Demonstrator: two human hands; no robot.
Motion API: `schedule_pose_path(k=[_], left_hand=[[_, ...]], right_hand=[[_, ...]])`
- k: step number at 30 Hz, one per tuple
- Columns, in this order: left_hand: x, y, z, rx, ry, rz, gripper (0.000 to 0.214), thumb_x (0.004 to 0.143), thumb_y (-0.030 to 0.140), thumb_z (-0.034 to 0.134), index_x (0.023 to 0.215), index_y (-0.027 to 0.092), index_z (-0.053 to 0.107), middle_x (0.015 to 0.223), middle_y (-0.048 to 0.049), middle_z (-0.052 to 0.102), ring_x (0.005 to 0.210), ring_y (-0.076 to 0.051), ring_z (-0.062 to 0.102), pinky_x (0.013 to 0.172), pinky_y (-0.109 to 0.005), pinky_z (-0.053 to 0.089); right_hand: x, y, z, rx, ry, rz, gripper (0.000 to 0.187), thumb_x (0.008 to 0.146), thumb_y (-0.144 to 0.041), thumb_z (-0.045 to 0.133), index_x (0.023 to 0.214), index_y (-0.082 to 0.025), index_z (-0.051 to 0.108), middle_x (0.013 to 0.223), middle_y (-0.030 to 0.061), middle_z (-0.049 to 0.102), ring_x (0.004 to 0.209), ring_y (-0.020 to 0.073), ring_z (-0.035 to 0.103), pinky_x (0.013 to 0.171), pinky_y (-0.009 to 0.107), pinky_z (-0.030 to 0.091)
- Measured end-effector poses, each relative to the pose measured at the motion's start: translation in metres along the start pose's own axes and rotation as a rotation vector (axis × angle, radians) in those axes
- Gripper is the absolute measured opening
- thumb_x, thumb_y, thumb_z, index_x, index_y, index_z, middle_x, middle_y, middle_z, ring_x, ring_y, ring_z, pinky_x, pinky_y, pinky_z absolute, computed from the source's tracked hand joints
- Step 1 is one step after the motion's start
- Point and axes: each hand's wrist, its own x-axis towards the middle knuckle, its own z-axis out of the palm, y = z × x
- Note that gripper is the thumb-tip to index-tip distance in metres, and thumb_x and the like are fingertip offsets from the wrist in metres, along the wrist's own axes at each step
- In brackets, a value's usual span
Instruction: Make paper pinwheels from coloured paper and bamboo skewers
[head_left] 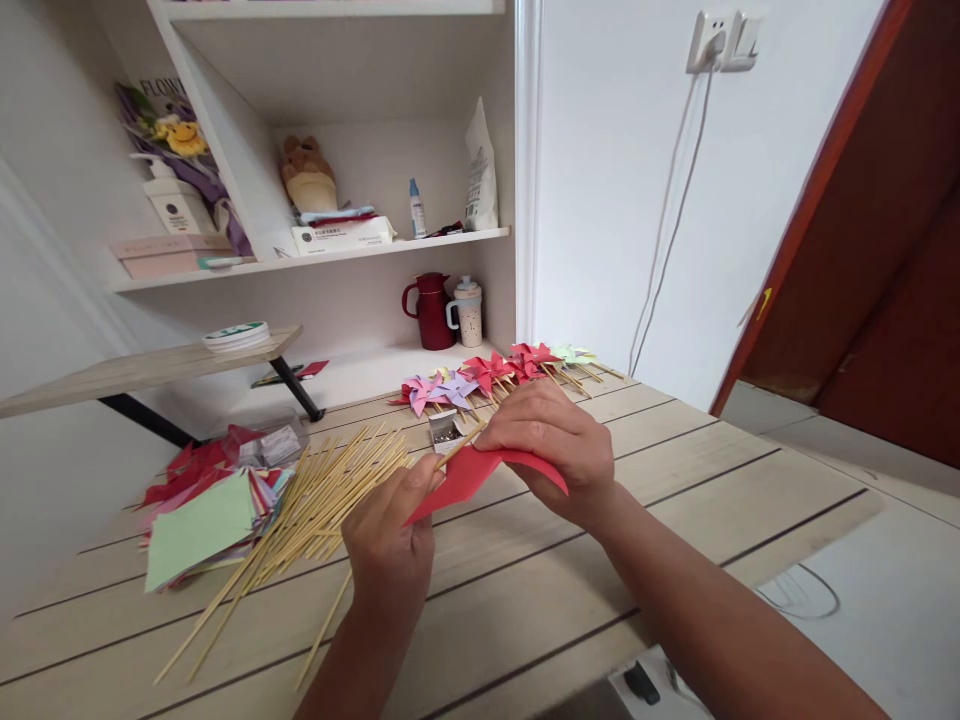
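Observation:
A piece of red paper (466, 476), bent and partly folded, is held up above the table between my two hands. My left hand (394, 540) is closed on its left end and on a thin wooden stick (324, 630), which runs up behind the paper toward my right fingers. Wrapped over the paper's right part is my right hand (559, 450), its fingertips meeting near the stick's upper end. A small open box (448, 432) with tiny metal pieces stands just beyond the paper. Left of my left hand lies a loose heap of wooden sticks (322, 500).
Finished paper pinwheels (487, 372) on sticks lie along the table's far edge. Stacked coloured paper (199, 525) is at the left, beside a clear container (277, 442). A raised wooden shelf (150, 365) overhangs the left side. A dark red jug (433, 312) and a cup (469, 315) stand behind.

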Motion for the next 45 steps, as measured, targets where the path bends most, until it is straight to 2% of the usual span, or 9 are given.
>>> schedule_pose_path(k=[13, 26, 34, 39, 45], left_hand=[[0.000, 0.001, 0.002, -0.020, 0.037, 0.005, 0.021, 0.099, 0.015, 0.052, 0.109, 0.019, 0.070, 0.083, -0.0029, 0.077, 0.070, -0.013, 0.072, 0.066, -0.022, 0.054], [0.000, 0.001, 0.001, 0.001, 0.012, 0.006, 0.023, 0.099, 0.015, 0.050, 0.110, 0.020, 0.070, 0.082, -0.0026, 0.077, 0.070, -0.013, 0.073, 0.064, -0.023, 0.054], [-0.003, 0.000, 0.000, 0.082, 0.032, 0.065, 0.022, 0.097, 0.012, 0.054, 0.113, 0.020, 0.068, 0.076, -0.0015, 0.074, 0.064, -0.013, 0.068, 0.059, -0.024, 0.047], [0.001, 0.000, -0.004, 0.180, 0.073, 0.154, 0.018, 0.095, 0.011, 0.061, 0.111, 0.017, 0.068, 0.069, -0.0002, 0.070, 0.056, -0.012, 0.058, 0.056, -0.026, 0.040], [0.006, -0.001, -0.010, 0.282, 0.065, 0.241, 0.015, 0.097, 0.014, 0.061, 0.110, 0.014, 0.068, 0.061, 0.0021, 0.061, 0.053, -0.013, 0.050, 0.056, -0.029, 0.035]], right_hand=[[0.000, 0.000, -0.001, 0.014, -0.015, 0.007, 0.014, 0.097, -0.022, 0.060, 0.099, -0.022, 0.074, 0.083, 0.0050, 0.074, 0.075, 0.0188, 0.067, 0.072, 0.037, 0.052], [0.001, 0.000, -0.002, 0.019, -0.021, 0.012, 0.014, 0.097, -0.022, 0.060, 0.099, -0.023, 0.074, 0.083, 0.0049, 0.074, 0.076, 0.0189, 0.067, 0.072, 0.037, 0.052], [0.002, -0.003, 0.000, 0.046, 0.001, 0.037, 0.013, 0.097, -0.020, 0.061, 0.096, -0.022, 0.073, 0.081, 0.0042, 0.075, 0.074, 0.0182, 0.066, 0.071, 0.037, 0.052], [0.002, -0.003, 0.001, 0.096, 0.009, 0.062, 0.013, 0.098, -0.021, 0.061, 0.094, -0.022, 0.073, 0.079, 0.0038, 0.074, 0.073, 0.0179, 0.067, 0.071, 0.038, 0.052], [0.001, -0.002, 0.004, 0.163, 0.033, 0.080, 0.013, 0.098, -0.024, 0.062, 0.093, -0.020, 0.074, 0.076, 0.0052, 0.073, 0.071, 0.0191, 0.066, 0.070, 0.038, 0.053]])
